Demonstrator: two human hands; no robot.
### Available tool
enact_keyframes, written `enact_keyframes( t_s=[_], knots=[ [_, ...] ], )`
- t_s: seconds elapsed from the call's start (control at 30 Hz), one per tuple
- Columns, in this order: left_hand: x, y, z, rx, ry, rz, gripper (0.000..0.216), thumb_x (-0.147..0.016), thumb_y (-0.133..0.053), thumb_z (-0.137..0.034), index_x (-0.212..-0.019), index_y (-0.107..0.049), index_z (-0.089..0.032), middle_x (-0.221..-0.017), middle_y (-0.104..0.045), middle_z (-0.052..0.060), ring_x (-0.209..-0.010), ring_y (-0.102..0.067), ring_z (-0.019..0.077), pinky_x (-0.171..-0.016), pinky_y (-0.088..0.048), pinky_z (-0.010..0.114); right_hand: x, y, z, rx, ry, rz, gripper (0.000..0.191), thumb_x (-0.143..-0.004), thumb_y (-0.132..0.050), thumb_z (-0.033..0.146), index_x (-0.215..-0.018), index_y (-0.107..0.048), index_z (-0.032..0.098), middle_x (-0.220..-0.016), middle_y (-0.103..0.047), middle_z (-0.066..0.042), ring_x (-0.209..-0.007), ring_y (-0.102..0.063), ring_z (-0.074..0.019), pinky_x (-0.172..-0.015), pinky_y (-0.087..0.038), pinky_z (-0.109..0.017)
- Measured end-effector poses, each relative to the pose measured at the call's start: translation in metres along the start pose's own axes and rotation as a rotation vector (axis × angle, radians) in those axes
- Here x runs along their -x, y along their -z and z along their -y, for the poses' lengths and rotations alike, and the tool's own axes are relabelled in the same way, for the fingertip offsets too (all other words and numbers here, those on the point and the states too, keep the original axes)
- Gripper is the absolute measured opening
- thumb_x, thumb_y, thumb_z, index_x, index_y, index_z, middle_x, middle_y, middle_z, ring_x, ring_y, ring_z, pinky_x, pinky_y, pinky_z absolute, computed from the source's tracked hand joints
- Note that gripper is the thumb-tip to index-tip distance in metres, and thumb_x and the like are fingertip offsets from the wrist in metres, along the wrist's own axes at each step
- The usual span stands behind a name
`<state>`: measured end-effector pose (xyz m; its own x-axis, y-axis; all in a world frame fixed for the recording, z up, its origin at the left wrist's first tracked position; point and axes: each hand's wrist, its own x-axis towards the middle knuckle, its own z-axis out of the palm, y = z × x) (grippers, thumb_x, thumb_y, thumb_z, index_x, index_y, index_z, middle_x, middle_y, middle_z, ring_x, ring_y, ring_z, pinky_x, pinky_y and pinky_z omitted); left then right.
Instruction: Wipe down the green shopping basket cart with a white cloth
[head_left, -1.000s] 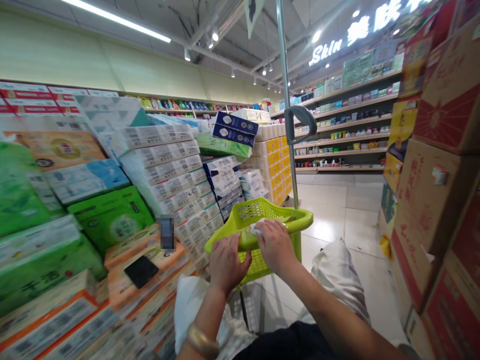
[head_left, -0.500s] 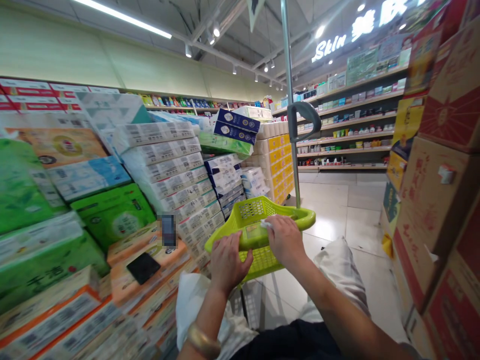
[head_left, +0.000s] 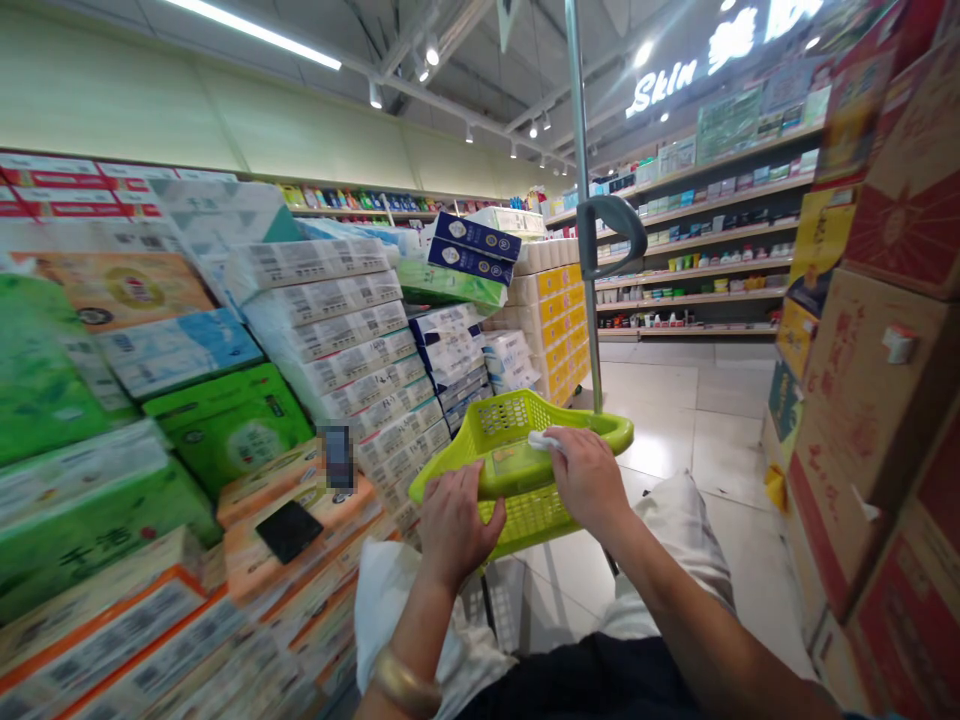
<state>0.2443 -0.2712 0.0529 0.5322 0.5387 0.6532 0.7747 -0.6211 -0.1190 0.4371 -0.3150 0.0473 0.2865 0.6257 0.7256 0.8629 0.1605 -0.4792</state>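
Observation:
A lime green shopping basket on a trolley stands in front of me, with a tall metal pole and grey handle rising behind it. My left hand lies on the basket's near rim, fingers curled over it. My right hand presses a white cloth against the rim's right side, fingers closed on the cloth. A gold bangle sits on my left wrist.
Stacked tissue and paper packs fill the left side, with a dark phone lying on an orange pack. Cardboard boxes tower on the right. Shelves of products stand beyond a tiled aisle floor.
My right hand has slid the cloth rightwards along the basket rim. My left hand stays on the near rim.

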Motion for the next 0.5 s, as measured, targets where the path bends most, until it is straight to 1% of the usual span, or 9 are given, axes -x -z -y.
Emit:
enact_keyframes(
  t_s=[0.1, 0.2, 0.27, 0.33, 0.5],
  knots=[
    [0.000, -0.001, 0.000, -0.005, -0.002, -0.009, 0.043, -0.079, -0.057, -0.036, -0.116, -0.055, -0.014, -0.103, -0.068, 0.011, -0.094, -0.061, 0.0278, -0.086, -0.044, 0.042, 0.003, -0.003, 0.008, 0.004, 0.019, -0.001, 0.021, -0.091, -0.047, 0.020, -0.103, -0.064, 0.021, -0.107, -0.069, -0.006, -0.106, -0.058, -0.0227, -0.101, -0.036, -0.039],
    [0.001, -0.001, 0.001, -0.008, -0.010, -0.015, 0.042, -0.080, -0.057, -0.037, -0.115, -0.056, -0.014, -0.102, -0.068, 0.011, -0.094, -0.062, 0.0277, -0.085, -0.044, 0.042, 0.007, -0.010, 0.027, -0.034, 0.099, 0.052, 0.021, -0.089, -0.048, 0.016, -0.103, -0.064, 0.022, -0.108, -0.069, -0.005, -0.111, -0.056, -0.0215, -0.104, -0.034, -0.038],
    [0.001, 0.000, 0.003, -0.005, -0.019, -0.016, 0.043, -0.081, -0.056, -0.039, -0.116, -0.056, -0.014, -0.101, -0.069, 0.011, -0.092, -0.062, 0.0273, -0.084, -0.045, 0.042, 0.008, -0.012, 0.034, -0.069, 0.143, 0.081, 0.024, -0.089, -0.048, 0.014, -0.104, -0.064, 0.023, -0.109, -0.069, -0.004, -0.112, -0.056, -0.0202, -0.106, -0.033, -0.037],
    [0.002, 0.001, 0.004, -0.007, -0.019, -0.013, 0.043, -0.081, -0.056, -0.039, -0.116, -0.056, -0.014, -0.101, -0.069, 0.011, -0.093, -0.062, 0.0273, -0.085, -0.044, 0.042, 0.008, -0.010, 0.032, -0.087, 0.143, 0.079, 0.024, -0.089, -0.048, 0.014, -0.104, -0.064, 0.024, -0.109, -0.069, -0.003, -0.112, -0.056, -0.0196, -0.105, -0.034, -0.037],
    [0.003, 0.002, 0.004, -0.004, 0.012, 0.002, 0.042, -0.080, -0.057, -0.037, -0.116, -0.056, -0.015, -0.104, -0.068, 0.011, -0.095, -0.061, 0.0277, -0.087, -0.044, 0.042, 0.004, 0.002, 0.005, -0.064, 0.054, 0.028, 0.022, -0.092, -0.046, 0.022, -0.104, -0.064, 0.023, -0.108, -0.069, -0.005, -0.105, -0.059, -0.0218, -0.098, -0.039, -0.038]
  ],
)
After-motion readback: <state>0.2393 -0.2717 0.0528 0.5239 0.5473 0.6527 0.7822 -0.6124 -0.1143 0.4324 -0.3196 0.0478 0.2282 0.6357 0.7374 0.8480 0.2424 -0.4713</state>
